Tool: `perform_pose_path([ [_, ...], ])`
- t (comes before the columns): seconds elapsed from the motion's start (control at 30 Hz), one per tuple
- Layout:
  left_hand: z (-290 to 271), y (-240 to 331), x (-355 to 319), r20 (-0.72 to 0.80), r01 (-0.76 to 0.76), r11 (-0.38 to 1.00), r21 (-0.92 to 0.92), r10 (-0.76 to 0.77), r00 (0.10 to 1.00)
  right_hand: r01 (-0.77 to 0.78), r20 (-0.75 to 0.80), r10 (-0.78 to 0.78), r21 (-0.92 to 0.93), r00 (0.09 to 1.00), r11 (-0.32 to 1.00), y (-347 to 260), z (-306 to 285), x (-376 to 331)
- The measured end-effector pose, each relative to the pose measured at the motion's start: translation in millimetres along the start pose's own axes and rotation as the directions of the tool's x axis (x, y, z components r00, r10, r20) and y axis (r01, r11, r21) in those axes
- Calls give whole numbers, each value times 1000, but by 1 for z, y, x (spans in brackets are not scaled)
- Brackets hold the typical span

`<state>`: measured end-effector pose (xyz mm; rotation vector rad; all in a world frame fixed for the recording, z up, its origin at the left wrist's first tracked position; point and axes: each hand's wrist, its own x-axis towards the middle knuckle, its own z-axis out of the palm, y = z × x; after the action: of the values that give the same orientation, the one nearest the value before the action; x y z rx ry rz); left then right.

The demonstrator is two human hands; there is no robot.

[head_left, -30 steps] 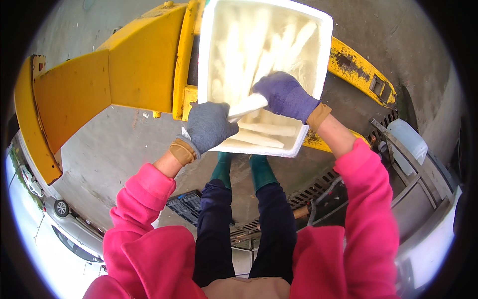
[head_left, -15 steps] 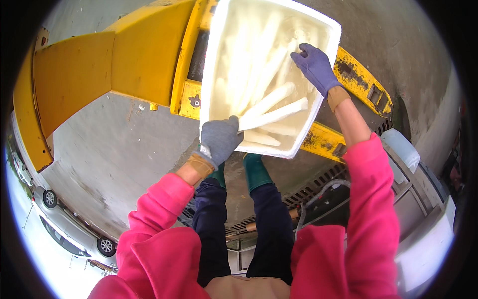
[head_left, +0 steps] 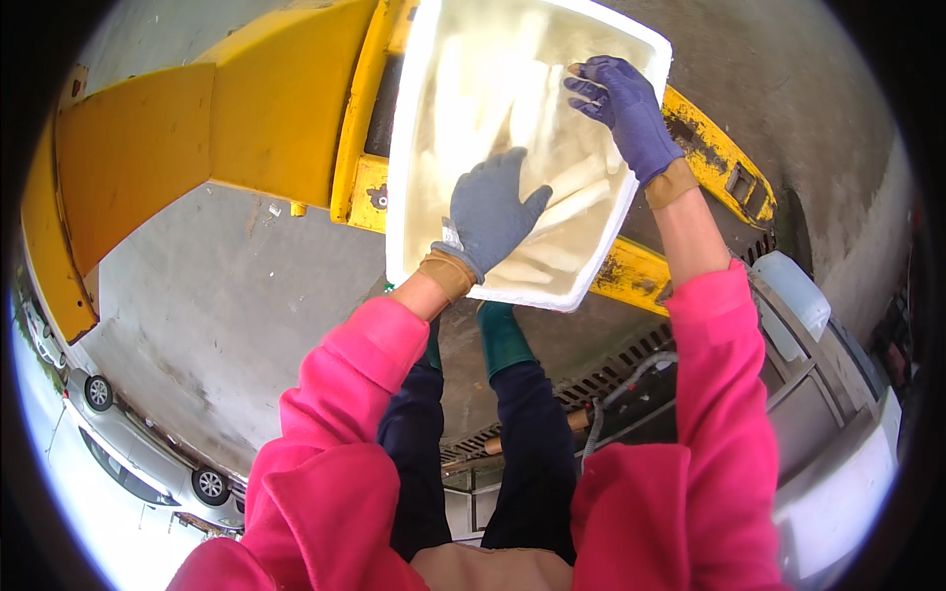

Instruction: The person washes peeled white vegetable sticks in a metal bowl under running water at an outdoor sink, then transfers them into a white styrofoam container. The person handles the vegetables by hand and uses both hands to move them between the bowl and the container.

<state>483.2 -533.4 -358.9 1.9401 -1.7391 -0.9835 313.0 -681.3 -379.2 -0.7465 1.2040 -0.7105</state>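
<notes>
A white foam box (head_left: 402,187) lies before me, holding cloudy liquid and several long, pale sticks (head_left: 572,208) that look like peeled root vegetables; glare washes out many of them. My left hand (head_left: 490,212), in a grey glove, is over the near left part of the box. Its thumb is spread from the fingers, and it covers some of the sticks. At the box's right side, my right hand (head_left: 626,113) in a purple-blue glove has its fingers bent but apart, with nothing seen between them. Whether either hand touches the sticks I cannot tell.
Under and beside the box are a yellow metal machine (head_left: 138,148) and its scuffed yellow forks (head_left: 724,163). A slotted drain (head_left: 631,360) crosses the concrete floor near my green boots (head_left: 505,340). A metal frame (head_left: 803,384) stands at right, a silver car (head_left: 148,443) far left.
My left hand has moved up and right over the sticks, letting go of the stick ends and spreading its thumb. My right hand's fingers have loosened. The sticks have shifted slightly.
</notes>
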Motion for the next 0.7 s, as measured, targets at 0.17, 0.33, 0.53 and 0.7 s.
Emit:
perform_pose_path([
  [0.17,8,2,12,33,23,1000,11,-23,999,-25,-160,-74,-544,984,839,39,28,9],
  [0.33,16,-5,1,-102,-58,998,-4,57,993,-164,-40,161,-107,986,981,52,32,4],
  [0.53,27,4,9,166,173,952,-252,-133,977,43,11,-51,379,999,924,-12,44,-6],
  [0.7,20,12,10,188,322,869,-375,-269,945,7,-36,13,483,999,876,-51,30,17],
])
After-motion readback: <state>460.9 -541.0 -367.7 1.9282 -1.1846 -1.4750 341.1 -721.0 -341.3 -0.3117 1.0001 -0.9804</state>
